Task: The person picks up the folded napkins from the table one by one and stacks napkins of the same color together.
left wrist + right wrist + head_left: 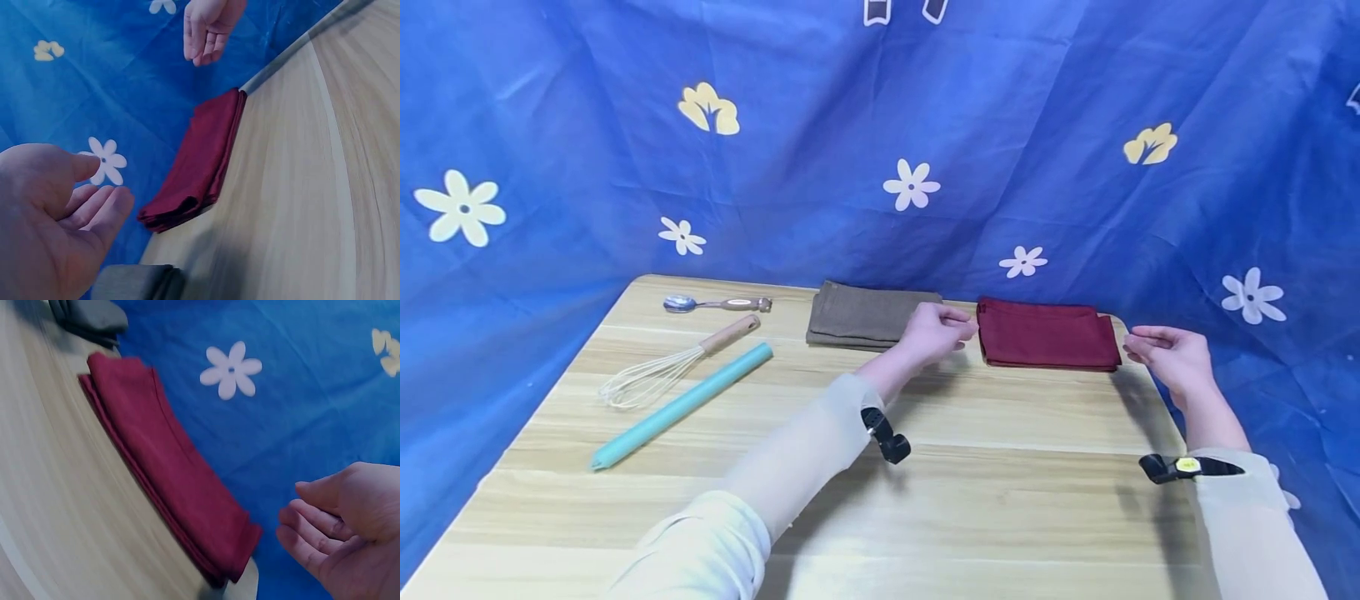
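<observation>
A folded dark red cloth [1048,335] lies at the back right of the table, between the two hands. My left hand [934,333] hovers by its left end, fingers loosely bent and holding nothing. Off the cloth's right end is my right hand [1172,354], likewise empty, with relaxed fingers. In the left wrist view a gap shows between the left hand [59,215] and the red cloth [194,162]. The right wrist view shows the right hand [350,531] apart from the cloth [169,469] too. A folded grey-brown cloth [865,315] lies partly behind the left hand.
On the table's left side lie a spoon [718,304], a whisk [681,362] and a turquoise stick-like roll [681,407]. A blue flowered curtain [820,150] hangs right behind the wooden table [1000,500]. Both forearms carry small black wrist cameras.
</observation>
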A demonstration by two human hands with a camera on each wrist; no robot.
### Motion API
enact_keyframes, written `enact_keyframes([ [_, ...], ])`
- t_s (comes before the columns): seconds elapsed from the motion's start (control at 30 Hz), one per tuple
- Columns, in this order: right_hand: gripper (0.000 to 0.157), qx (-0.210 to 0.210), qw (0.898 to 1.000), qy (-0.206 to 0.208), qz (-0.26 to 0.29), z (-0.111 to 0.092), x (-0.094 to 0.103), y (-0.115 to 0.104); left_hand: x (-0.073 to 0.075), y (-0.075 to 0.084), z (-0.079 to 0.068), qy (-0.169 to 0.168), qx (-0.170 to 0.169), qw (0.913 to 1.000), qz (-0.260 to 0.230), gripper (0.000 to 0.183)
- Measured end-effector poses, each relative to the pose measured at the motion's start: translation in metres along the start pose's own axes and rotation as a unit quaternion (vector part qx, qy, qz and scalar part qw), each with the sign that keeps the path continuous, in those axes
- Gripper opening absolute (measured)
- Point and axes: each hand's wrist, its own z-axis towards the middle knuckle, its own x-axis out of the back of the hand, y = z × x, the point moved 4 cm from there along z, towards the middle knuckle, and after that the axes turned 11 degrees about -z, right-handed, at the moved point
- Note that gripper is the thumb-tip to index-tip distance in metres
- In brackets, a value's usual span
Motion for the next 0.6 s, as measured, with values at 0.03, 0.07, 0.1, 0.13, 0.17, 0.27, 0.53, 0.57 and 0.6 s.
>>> enact_keyframes([
  [0.03, 0.03, 0.007, 1.0, 0.001, 0.002, -0.002, 0.0, -0.004, 0.003, 0.003, -0.002, -0.003, -0.005, 1.0, 0.004, 0.027],
  [0.07, 0.025, 0.013, 1.0, 0.002, 0.007, -0.004, -0.001, -0.008, 0.005, 0.007, -0.005, -0.007, -0.011, 0.9998, 0.013, 0.027],
  [0.1, 0.02, 0.018, 1.0, 0.001, 0.014, -0.006, -0.001, -0.013, 0.008, 0.011, -0.009, -0.013, -0.018, 0.9996, 0.017, 0.028],
  [0.13, 0.015, 0.022, 0.999, -0.002, 0.028, -0.008, -0.002, -0.017, 0.01, 0.015, -0.011, -0.019, -0.027, 0.9992, 0.021, 0.028],
  [0.17, 0.012, 0.028, 0.999, -0.004, 0.038, -0.01, -0.003, -0.022, 0.012, 0.019, -0.014, -0.026, -0.037, 0.9987, 0.025, 0.029],
  [0.27, 0.01, 0.038, 0.996, -0.014, 0.086, -0.016, -0.006, -0.034, 0.02, 0.029, -0.021, -0.043, -0.06, 0.9968, 0.03, 0.03],
  [0.53, 0.014, 0.074, 0.993, -0.032, 0.084, -0.03, -0.02, -0.067, 0.048, 0.055, -0.041, -0.054, -0.103, 0.9918, 0.051, 0.027],
  [0.57, 0.019, 0.077, 0.994, -0.032, 0.074, -0.032, -0.022, -0.071, 0.051, 0.057, -0.044, -0.055, -0.107, 0.9912, 0.055, 0.027],
  [0.6, 0.024, 0.079, 0.994, -0.032, 0.066, -0.034, -0.024, -0.075, 0.054, 0.061, -0.047, -0.054, -0.112, 0.9901, 0.064, 0.027],
])
